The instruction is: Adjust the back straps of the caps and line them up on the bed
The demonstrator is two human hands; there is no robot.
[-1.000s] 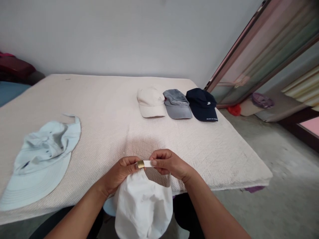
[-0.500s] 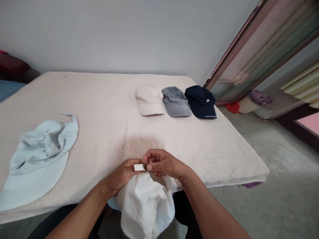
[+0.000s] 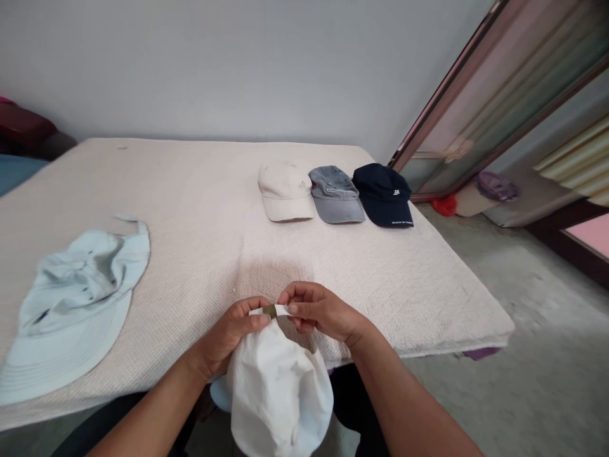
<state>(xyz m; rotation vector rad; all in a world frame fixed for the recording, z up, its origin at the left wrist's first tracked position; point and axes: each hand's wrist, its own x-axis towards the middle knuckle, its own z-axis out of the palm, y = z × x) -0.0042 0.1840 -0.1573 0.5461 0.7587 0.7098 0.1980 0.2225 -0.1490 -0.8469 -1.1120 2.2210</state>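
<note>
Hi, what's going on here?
A person is handling a white cap with bare hands. Their left hand and right hand both pinch its back strap, which has a brass-coloured buckle, and the cap hangs below them. Ahead, on a cream textured cover, a cream cap, a grey cap and a navy cap lie in a row. A pale blue bucket hat lies to the left.

From here I see a crumpled white cotton cap (image 3: 280,397) hanging crown-down, lifted by its narrow white fabric back strap (image 3: 284,310). A small brass buckle (image 3: 269,311) sits on the strap, which is pulled up taut above the cap.
</note>
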